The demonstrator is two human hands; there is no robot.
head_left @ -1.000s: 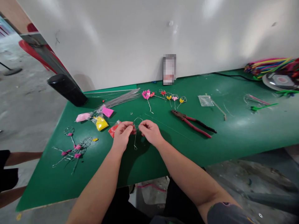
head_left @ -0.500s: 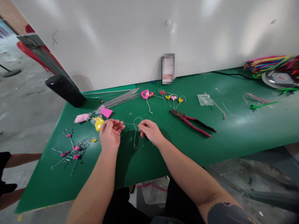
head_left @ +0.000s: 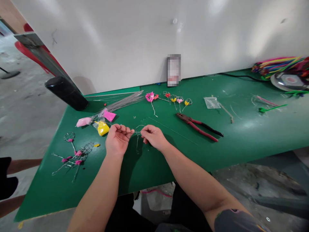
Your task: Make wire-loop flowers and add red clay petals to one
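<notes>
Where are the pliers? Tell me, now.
In the head view, the red-handled pliers lie on the green table, right of the person's right hand and below the small wire flowers.

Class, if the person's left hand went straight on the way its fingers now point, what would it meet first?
Probably the wire loop just past the left hand, pinched by the right hand. Depth is hard to judge from this view.

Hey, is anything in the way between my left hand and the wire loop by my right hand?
No, nothing visible stands between them. Your left hand is right beside the bent wire loop, with only a narrow gap at the fingertips. The green tabletop lies beneath, and your right hand is on the loop's far side.
</notes>
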